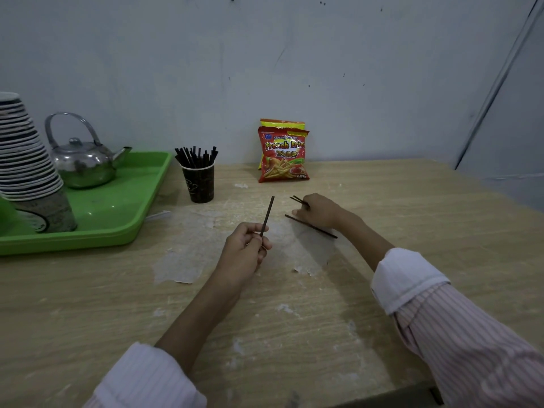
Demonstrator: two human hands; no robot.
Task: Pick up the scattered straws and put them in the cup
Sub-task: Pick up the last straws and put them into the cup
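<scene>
Left hand (pixel 245 254): fingers pinch 1 straw (pixel 267 216) upright, ready for the cup (pixel 199 182) beyond. Right hand (pixel 319 212): fingers clasp 2 straws (pixel 298 200); 1 loose straw (pixel 309 226) lies beneath, on the worktop (pixel 382 201).

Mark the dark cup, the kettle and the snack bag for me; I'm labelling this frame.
dark cup (pixel 201 184), head view, front wall.
kettle (pixel 84 167), head view, shiny body.
snack bag (pixel 283 156), head view, printed front.
</scene>
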